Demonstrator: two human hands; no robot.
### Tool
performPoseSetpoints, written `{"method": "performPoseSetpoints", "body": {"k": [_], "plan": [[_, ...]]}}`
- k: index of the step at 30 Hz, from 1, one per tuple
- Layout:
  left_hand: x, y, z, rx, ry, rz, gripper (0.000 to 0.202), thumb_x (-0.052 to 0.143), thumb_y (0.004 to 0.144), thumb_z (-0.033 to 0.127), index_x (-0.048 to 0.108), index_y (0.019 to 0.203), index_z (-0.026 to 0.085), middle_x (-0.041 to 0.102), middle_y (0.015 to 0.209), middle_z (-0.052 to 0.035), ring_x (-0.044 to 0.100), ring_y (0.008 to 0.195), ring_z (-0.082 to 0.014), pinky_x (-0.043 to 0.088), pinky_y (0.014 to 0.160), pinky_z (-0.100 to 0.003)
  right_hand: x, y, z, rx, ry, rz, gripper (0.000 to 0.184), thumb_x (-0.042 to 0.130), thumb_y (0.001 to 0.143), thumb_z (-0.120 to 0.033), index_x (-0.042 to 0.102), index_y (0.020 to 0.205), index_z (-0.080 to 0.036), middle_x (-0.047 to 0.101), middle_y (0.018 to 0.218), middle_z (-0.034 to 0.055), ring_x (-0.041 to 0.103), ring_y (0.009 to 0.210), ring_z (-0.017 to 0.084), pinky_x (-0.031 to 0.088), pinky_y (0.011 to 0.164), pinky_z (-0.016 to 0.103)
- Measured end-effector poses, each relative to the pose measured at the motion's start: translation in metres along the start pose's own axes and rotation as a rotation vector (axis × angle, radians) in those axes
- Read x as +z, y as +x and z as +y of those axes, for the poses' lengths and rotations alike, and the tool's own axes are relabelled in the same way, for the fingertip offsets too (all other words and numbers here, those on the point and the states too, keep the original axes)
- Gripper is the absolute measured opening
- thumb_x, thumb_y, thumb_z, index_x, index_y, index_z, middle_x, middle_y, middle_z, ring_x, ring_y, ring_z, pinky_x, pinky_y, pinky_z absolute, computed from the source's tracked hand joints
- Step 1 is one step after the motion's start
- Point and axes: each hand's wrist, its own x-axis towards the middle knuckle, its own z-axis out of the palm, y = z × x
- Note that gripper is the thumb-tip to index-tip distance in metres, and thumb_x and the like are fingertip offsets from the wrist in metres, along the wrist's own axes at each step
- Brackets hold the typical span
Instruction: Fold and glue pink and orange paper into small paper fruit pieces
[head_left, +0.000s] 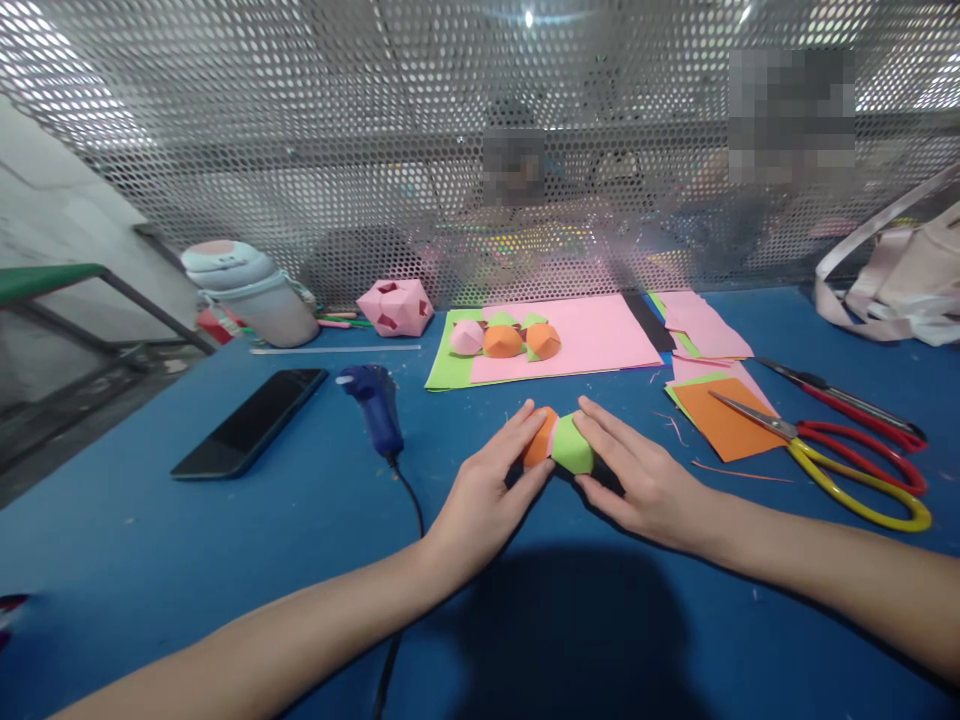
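Just above the blue table (pixel 315 540), my two hands press folded paper pieces together. My left hand (pixel 499 475) is closed on an orange folded paper piece (pixel 538 445); my right hand (pixel 637 475) is closed on a light green folded paper piece (pixel 573 446). The two pieces meet side by side, with a thin pink strip between them. My fingers cover their outer ends. Beyond my hands, several folded paper pieces (pixel 502 342) in pink, orange and green sit on stacked pink paper (pixel 592 335). A blue glue gun (pixel 375 410) lies left of my left hand.
Scissors (pixel 795 432) with red and yellow handles rest partly on orange paper squares (pixel 724 415), beside a utility knife (pixel 847 395). A phone (pixel 251 425), a cup (pixel 255 295) and a pink paper ball (pixel 396 306) stand left. A perforated metal screen (pixel 420 180) borders the back; people are behind it.
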Motion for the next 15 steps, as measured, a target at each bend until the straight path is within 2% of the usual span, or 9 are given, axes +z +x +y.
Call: {"method": "performPoseSetpoints", "body": {"k": [15], "plan": [[0.0009,0.0001,0.0002,0.08,0.04,-0.004,0.047,0.049,0.089,0.027,0.042,0.136,0.022,0.039,0.145,-0.0068,0.035,0.134,-0.0197,0.029,0.112,-0.042,0.0021,0.0009,-0.0022,0.002,0.002,-0.002,0.068,0.05,0.087,-0.016,0.017,0.146,-0.01,0.027,0.148,0.0183,0.026,0.137,0.031,0.039,0.107,0.05]]}}
